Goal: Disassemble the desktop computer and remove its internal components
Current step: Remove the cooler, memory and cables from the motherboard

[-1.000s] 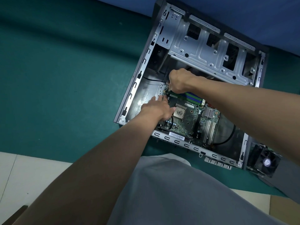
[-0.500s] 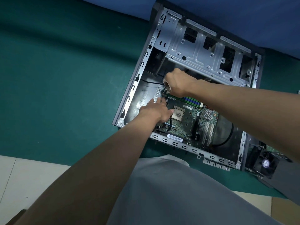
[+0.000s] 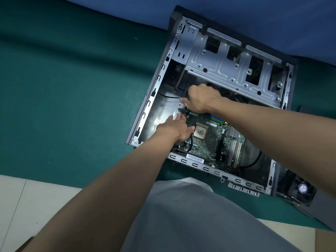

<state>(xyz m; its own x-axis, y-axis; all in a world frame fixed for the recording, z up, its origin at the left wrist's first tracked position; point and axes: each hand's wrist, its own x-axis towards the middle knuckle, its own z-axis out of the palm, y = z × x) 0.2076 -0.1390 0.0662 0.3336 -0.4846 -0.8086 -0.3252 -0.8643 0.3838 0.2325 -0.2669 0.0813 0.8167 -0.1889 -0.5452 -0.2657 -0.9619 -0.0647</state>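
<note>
An open desktop case point(image 3: 145, 110) lies on its side on a green mat. Inside it sits a green motherboard point(image 3: 211, 139) with a bare CPU point(image 3: 200, 132) and white expansion slots point(image 3: 235, 155). My left hand point(image 3: 174, 130) rests on the board's left edge, fingers stretched toward its upper left corner. My right hand point(image 3: 201, 99) hovers over that corner with its fingers curled round something small there, next to a thin black cable point(image 3: 169, 96). What it pinches is hidden under the hand. A silver drive cage point(image 3: 227, 64) fills the case's far end.
A black cooler fan point(image 3: 301, 190) lies on the mat beside the case's right end. A blue cloth point(image 3: 254, 19) runs along the far side. Pale floor tiles point(image 3: 36, 206) border the green mat point(image 3: 72, 88) near me. My grey-clad knee point(image 3: 190, 220) fills the bottom.
My right hand has shifted slightly up and left from the board's corner, still curled. My left hand stays on the board's left edge. The view has drifted a little.
</note>
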